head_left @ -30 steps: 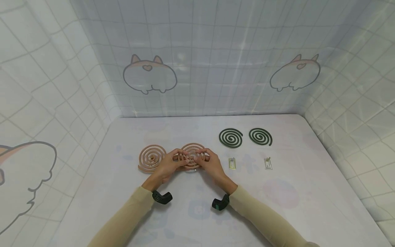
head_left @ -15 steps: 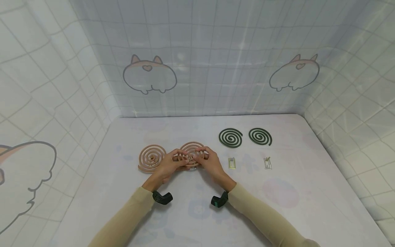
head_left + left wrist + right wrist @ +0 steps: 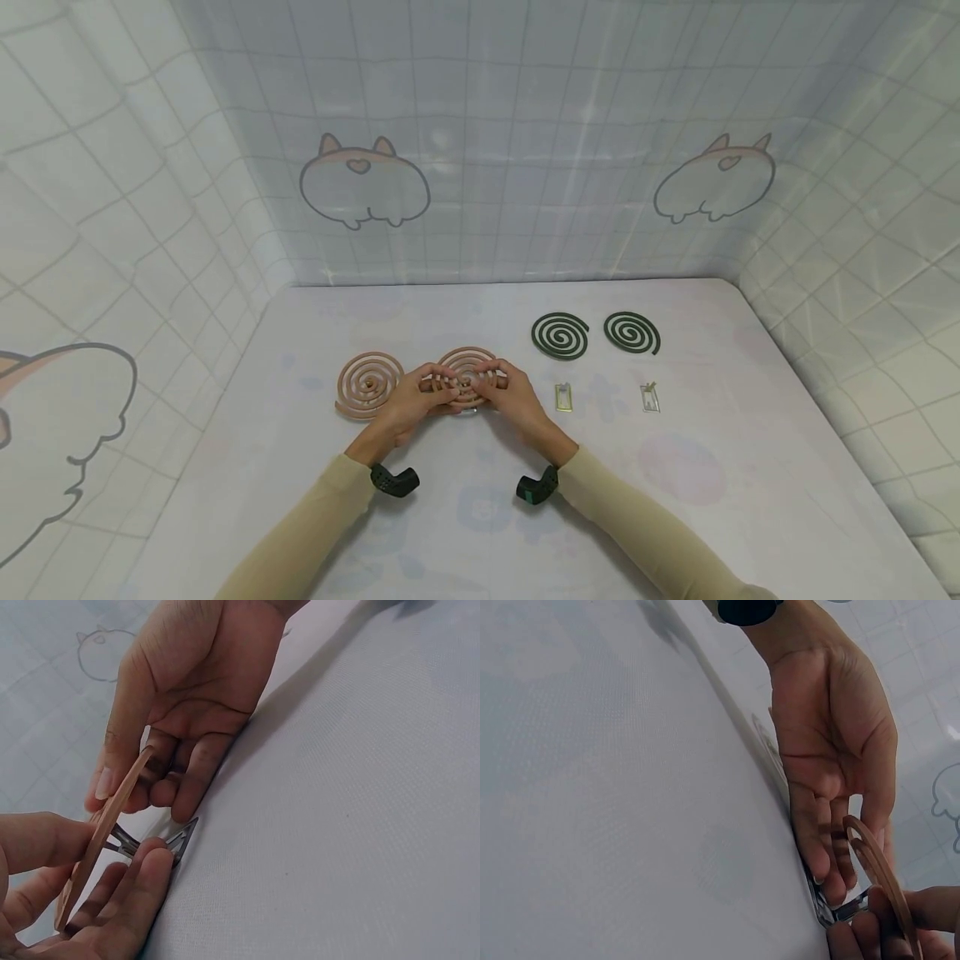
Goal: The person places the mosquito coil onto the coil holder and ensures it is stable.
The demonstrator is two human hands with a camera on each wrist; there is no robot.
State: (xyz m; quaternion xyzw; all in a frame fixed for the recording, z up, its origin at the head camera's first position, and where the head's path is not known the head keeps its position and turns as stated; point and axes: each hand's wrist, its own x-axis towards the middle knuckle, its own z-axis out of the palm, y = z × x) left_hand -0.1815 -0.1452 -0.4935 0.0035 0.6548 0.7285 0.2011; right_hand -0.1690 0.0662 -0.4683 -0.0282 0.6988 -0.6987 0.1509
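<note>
A brown mosquito coil (image 3: 467,353) is held between both hands above the table. My left hand (image 3: 408,402) grips its left side, thumb on the upper face and fingers underneath. On the opposite side my right hand (image 3: 519,403) holds it the same way, with the thumb near the centre. Beneath the coil, a silver metal coil stand (image 3: 181,838) rests on the cloth, its upright prong reaching the coil's underside. Fingers of the left hand (image 3: 146,881) are close beside this stand. The point where prong and coil meet is mostly hidden by fingers.
Another brown mosquito coil (image 3: 360,377) lies just left of the left hand. Two green mosquito coils, one left (image 3: 560,336) and one right (image 3: 632,332), lie at the back right. Nearer are a gold stand (image 3: 563,397) and a silver stand (image 3: 650,397). Fabric walls surround the table.
The held coil rises slightly at its far edge, then lowers again, and the right hand shifts a little with it. The left hand keeps its place.
</note>
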